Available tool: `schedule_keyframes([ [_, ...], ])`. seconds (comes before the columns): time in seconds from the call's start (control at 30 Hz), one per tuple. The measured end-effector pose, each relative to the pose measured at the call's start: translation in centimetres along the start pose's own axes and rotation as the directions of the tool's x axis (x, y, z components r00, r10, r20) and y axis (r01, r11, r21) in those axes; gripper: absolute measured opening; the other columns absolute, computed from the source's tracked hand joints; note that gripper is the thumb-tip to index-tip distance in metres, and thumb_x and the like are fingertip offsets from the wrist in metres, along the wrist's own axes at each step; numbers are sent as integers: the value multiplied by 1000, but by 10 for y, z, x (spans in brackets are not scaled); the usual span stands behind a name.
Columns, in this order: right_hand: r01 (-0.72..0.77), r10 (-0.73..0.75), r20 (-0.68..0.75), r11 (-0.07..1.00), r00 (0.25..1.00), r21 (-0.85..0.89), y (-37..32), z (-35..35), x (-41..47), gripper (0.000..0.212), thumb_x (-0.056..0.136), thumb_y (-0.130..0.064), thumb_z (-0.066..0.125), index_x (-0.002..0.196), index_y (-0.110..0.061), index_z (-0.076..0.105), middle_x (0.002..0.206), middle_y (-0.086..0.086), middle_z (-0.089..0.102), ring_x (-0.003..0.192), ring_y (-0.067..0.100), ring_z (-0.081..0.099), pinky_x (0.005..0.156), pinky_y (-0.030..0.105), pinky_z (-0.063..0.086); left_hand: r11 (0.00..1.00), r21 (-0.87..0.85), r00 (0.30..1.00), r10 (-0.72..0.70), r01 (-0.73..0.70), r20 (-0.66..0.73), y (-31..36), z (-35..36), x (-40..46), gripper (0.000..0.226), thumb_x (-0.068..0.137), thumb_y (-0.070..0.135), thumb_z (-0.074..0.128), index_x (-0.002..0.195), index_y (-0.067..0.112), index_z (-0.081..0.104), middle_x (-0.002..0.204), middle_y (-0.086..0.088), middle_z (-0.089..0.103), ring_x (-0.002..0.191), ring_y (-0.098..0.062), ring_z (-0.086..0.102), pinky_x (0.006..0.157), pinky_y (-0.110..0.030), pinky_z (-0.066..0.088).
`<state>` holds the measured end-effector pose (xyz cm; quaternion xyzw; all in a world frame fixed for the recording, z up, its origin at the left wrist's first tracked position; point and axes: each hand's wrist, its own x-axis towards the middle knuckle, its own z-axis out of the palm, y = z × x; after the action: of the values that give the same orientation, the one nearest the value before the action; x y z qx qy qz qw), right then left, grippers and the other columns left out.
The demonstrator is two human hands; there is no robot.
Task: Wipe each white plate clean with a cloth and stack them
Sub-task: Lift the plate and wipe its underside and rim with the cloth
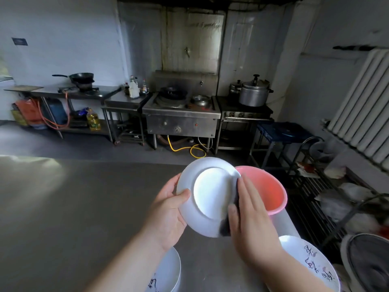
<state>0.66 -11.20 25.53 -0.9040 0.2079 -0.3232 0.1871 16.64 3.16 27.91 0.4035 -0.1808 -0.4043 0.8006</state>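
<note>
Holding the plate [210,197] up off the bench [73,207], tilted with its underside and foot ring toward the camera, the left hand [168,209] has the rim at about 9 o'clock of the plate: thumb curled over the near face, fingers hidden behind it. The right hand [250,211] lies nearly flat against the rim from 3 to 5 o'clock, pressing a dark cloth [226,225] onto it; the fingers are extended, not curled, so its grip is really a palm press, with the cloth trapped between hand and plate.

Behind the plate at 2 o'clock stands a pink basin [267,190]. At the bottom of the view, 2 more plates rest on the bench: 1 at 6 o'clock [168,270] under the left forearm and 1 at 5 o'clock [311,262] bearing dark writing. Which is the finished stack I cannot tell.

The plate looks like glazed ceramic: stiff, moderately heavy, likely slick if damp, and breakable if dropped on steel. A rim hold with thumb opposing fingers seems the safest purchase, since the smooth centre offers none. The soft cloth will fold to the curve, so wiping pressure should be countered by the left hand to stop the plate pivoting.
</note>
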Motion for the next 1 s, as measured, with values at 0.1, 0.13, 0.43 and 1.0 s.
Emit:
schedule_keyframes([
  [0.1,118,-128,126,990,984,80,-1,-36,43,57,108,-27,39,163,-15,34,173,-7,23,157,2,21,127,35,25,991,113,993,-78,69,84,8,3,-5,57,87,8,63,143,12,59,135,-22,68,124,-41,66,97,-48,56],
  [0.13,239,-246,175,969,953,61,-4,-44,55,55,107,-22,42,161,-12,38,171,-2,27,157,8,25,127,38,27,986,144,987,-105,87,120,10,5,-7,56,87,7,63,143,10,59,135,-24,68,123,-41,66,96,-46,57],
  [0.43,384,-386,72,922,919,51,-1,-44,41,59,107,-33,52,160,-10,39,170,0,32,157,20,29,125,44,31,989,142,980,-56,29,189,30,2,-6,51,88,5,63,138,10,64,134,-27,67,122,-42,67,95,-45,60],
  [1.0,54,-35,-114,984,993,169,0,-2,-3,76,107,-58,36,166,-12,21,175,-4,17,161,17,17,129,35,18,998,-55,990,49,-42,129,18,2,15,57,88,4,62,144,12,60,144,-22,62,131,-40,62,102,-46,58],
])
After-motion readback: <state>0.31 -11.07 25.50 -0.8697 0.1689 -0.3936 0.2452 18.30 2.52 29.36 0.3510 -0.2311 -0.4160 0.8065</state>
